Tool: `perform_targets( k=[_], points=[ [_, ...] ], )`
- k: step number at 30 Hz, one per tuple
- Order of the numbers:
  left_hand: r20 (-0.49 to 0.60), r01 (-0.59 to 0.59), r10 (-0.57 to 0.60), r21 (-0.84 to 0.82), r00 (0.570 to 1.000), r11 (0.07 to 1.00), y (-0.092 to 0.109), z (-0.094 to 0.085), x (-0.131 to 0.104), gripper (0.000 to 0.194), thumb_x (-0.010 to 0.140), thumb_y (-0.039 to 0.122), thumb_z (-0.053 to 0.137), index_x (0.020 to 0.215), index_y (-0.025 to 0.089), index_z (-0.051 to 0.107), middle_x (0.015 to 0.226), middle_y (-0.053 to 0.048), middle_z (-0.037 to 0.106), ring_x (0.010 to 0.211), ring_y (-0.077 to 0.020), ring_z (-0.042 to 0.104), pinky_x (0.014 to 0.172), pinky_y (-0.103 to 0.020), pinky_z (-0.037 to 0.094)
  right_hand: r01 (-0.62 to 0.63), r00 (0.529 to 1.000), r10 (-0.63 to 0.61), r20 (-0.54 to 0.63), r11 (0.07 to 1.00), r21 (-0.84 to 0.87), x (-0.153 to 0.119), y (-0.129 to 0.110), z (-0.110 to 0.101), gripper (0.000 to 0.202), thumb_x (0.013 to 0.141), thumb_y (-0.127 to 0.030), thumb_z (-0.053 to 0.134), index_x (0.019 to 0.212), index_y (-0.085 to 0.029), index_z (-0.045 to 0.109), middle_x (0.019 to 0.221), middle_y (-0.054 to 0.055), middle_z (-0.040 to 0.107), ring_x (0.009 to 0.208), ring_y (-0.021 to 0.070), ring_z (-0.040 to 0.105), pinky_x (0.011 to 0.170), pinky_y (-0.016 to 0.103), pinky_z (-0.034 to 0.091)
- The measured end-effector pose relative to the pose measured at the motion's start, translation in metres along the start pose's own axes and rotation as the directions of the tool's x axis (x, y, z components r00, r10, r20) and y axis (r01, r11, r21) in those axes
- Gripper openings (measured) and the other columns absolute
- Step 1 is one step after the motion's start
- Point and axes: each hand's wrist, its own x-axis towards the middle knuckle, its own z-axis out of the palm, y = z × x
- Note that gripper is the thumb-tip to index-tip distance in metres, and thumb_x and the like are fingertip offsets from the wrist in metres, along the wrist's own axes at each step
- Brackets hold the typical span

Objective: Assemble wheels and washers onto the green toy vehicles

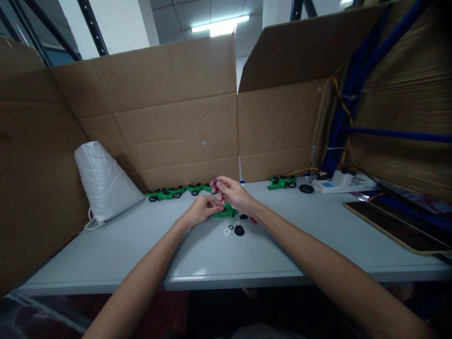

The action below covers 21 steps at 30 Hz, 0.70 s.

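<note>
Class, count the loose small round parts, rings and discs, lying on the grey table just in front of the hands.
3 that I can make out: a white plastic ring, a tiny black ring and a black disc, clustered together. The hands may hide more.

a bright green plastic toy body point(226, 212) lies on the pale grey table top point(141, 249), beside a black rubber wheel point(239, 230) and a white plastic ring point(227, 231). a small purple piece point(214, 181) shows at the fingertips. the tall cardboard walls point(169, 122) are plain brown, and the white woven cone-shaped bag point(102, 181) bears a quilted crisscross pattern.

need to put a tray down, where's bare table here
Bare: near edge of the table between the forearms, and left front below the white cone. Crowded: around both hands, by the small rings and green parts.
</note>
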Motion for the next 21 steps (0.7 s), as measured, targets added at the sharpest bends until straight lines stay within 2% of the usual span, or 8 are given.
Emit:
perform_targets(
  k=[5, 10, 13, 17, 21],
  points=[
    [-0.032, -0.01, 0.01, 0.007, 0.999, 1.0, -0.0016, 0.0001, -0.0005, 0.045, 0.079, 0.057, 0.078, 0.083, 0.012, 0.076, 0.067, -0.002, 0.063, 0.06, -0.0125, 0.049, 0.057, -0.024, 0.037, -0.008, 0.998, 0.008, -0.063, 1.0, -0.006, 0.0027, 0.004, 0.0028, 0.053, 0.076, -0.056, 0.085, 0.1, -0.022, 0.052, 0.086, 0.0, 0.073, 0.051, 0.0086, 0.058, 0.044, 0.02, 0.048],
    [-0.002, -0.025, 0.025, 0.017, 1.0, 1.0, -0.0046, -0.0015, 0.0003, 0.044, 0.082, 0.056, 0.076, 0.084, 0.013, 0.076, 0.071, -0.002, 0.065, 0.062, -0.0126, 0.05, 0.059, -0.024, 0.038, 0.003, 1.0, -0.002, -0.008, 1.0, 0.029, -0.0001, 0.0004, 0.0033, 0.046, 0.088, -0.061, 0.07, 0.109, -0.021, 0.061, 0.088, 0.0, 0.068, 0.054, 0.0072, 0.059, 0.046, 0.019, 0.049],
    [0.006, -0.027, 0.027, 0.008, 1.0, 1.0, -0.0056, -0.0018, 0.0004, 0.043, 0.083, 0.056, 0.075, 0.086, 0.013, 0.076, 0.072, -0.003, 0.065, 0.062, -0.0124, 0.05, 0.06, -0.024, 0.038, 0.011, 1.0, -0.011, -0.021, 1.0, 0.011, 0.0011, 0.0019, 0.0031, 0.047, 0.085, -0.059, 0.075, 0.106, -0.019, 0.061, 0.09, 0.002, 0.07, 0.053, 0.0071, 0.058, 0.046, 0.02, 0.049],
    [0.012, -0.01, 0.01, 0.006, 1.0, 1.0, -0.0063, -0.002, 0.0007, 0.044, 0.083, 0.056, 0.075, 0.087, 0.013, 0.077, 0.072, -0.003, 0.066, 0.062, -0.0125, 0.05, 0.06, -0.023, 0.039, 0.008, 0.995, -0.008, -0.098, 1.0, -0.005, 0.0048, 0.0057, 0.0046, 0.054, 0.075, -0.056, 0.085, 0.099, -0.022, 0.051, 0.086, 0.001, 0.074, 0.048, 0.0072, 0.054, 0.042, 0.02, 0.047],
    [0.016, -0.008, 0.008, 0.009, 1.0, 1.0, -0.0076, -0.003, 0.0015, 0.044, 0.084, 0.056, 0.074, 0.087, 0.012, 0.077, 0.075, -0.004, 0.068, 0.065, -0.0129, 0.052, 0.061, -0.023, 0.039, 0.021, 0.998, -0.02, -0.064, 1.0, 0.018, 0.0031, 0.0025, 0.007, 0.049, 0.084, -0.061, 0.075, 0.106, -0.021, 0.057, 0.083, -0.002, 0.069, 0.048, 0.0064, 0.054, 0.042, 0.018, 0.045]
  ],
)
